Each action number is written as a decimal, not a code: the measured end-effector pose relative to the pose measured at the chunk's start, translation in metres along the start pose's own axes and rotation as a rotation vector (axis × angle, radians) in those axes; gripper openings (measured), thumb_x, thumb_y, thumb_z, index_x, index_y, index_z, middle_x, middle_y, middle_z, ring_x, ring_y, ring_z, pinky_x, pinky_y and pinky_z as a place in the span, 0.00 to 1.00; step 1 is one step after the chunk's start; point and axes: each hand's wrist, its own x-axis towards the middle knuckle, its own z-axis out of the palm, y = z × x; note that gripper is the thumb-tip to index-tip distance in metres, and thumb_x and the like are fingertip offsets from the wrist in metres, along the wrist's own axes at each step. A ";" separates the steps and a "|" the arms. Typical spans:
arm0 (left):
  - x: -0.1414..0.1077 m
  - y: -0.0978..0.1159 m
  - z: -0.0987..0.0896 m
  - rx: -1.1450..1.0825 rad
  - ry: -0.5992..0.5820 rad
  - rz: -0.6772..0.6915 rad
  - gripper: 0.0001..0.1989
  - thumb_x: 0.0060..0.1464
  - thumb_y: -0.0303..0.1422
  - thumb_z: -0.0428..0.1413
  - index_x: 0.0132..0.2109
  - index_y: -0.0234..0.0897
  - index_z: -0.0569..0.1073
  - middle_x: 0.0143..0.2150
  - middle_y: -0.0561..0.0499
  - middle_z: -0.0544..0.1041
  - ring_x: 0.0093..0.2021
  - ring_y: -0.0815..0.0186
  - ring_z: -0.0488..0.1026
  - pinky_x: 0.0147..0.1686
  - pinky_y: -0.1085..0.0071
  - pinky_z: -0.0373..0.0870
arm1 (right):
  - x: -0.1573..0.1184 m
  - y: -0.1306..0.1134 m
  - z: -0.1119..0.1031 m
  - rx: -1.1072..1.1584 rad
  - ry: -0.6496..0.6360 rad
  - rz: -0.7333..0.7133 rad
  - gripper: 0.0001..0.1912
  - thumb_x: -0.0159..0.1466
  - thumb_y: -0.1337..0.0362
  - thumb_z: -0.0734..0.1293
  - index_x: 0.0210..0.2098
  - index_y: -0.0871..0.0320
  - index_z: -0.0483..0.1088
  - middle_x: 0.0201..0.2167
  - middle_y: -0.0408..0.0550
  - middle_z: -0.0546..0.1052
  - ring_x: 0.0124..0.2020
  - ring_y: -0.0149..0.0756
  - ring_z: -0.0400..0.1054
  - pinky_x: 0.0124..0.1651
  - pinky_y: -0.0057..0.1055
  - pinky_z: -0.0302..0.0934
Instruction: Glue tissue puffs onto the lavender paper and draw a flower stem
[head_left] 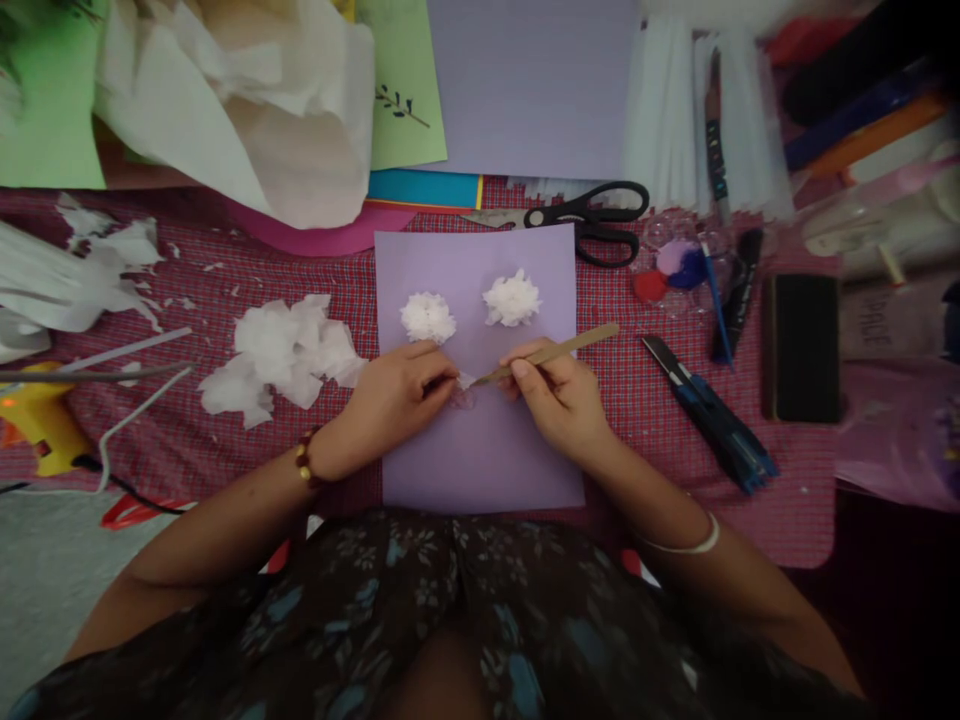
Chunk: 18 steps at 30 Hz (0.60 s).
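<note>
Tissue (465, 382), probably light and easily torn, lay just beside the left hand (397, 395); I couldn't tell if that pinched it. An edge seemed safest to grasp. Opposite, the right hand (559, 395) gripped a likely stiff stick (574, 345).

this looks like a craft table, most likely in a home, though the close view cannot settle whether it is a house or a small studio. a red checked cloth (795, 510) covers the table, a household touch. the rest is paper-craft gear: a purple sheet (480, 460) with white paper puffs (428, 317), torn white tissue (285, 350) and a yellow glue gun (49, 420) at left, black-handled scissors (551, 213) beyond the sheet, a blue cutter (705, 408) and a small paint palette (682, 300) at right. a green sheet (397, 60) with a sprig design lies at the far side.
</note>
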 end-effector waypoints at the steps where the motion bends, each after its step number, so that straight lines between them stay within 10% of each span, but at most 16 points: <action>1: 0.000 0.000 0.000 0.002 -0.001 0.000 0.06 0.58 0.26 0.54 0.35 0.34 0.76 0.31 0.51 0.73 0.31 0.69 0.69 0.31 0.73 0.62 | 0.000 0.000 0.000 0.009 -0.005 0.006 0.09 0.70 0.61 0.60 0.39 0.55 0.70 0.29 0.42 0.75 0.28 0.30 0.69 0.32 0.31 0.62; 10: 0.001 -0.002 0.002 -0.046 0.002 -0.029 0.06 0.57 0.27 0.54 0.36 0.34 0.75 0.32 0.51 0.73 0.32 0.69 0.69 0.31 0.72 0.61 | 0.003 0.002 0.001 -0.040 -0.061 -0.049 0.10 0.70 0.63 0.60 0.38 0.55 0.72 0.32 0.43 0.77 0.28 0.29 0.70 0.33 0.30 0.63; 18: 0.006 -0.020 -0.025 -0.775 -0.050 -0.355 0.11 0.52 0.26 0.53 0.43 0.35 0.74 0.32 0.52 0.75 0.24 0.73 0.68 0.23 0.76 0.64 | 0.006 0.003 0.003 0.207 0.037 0.092 0.08 0.68 0.59 0.62 0.37 0.55 0.71 0.27 0.42 0.76 0.24 0.29 0.69 0.29 0.29 0.63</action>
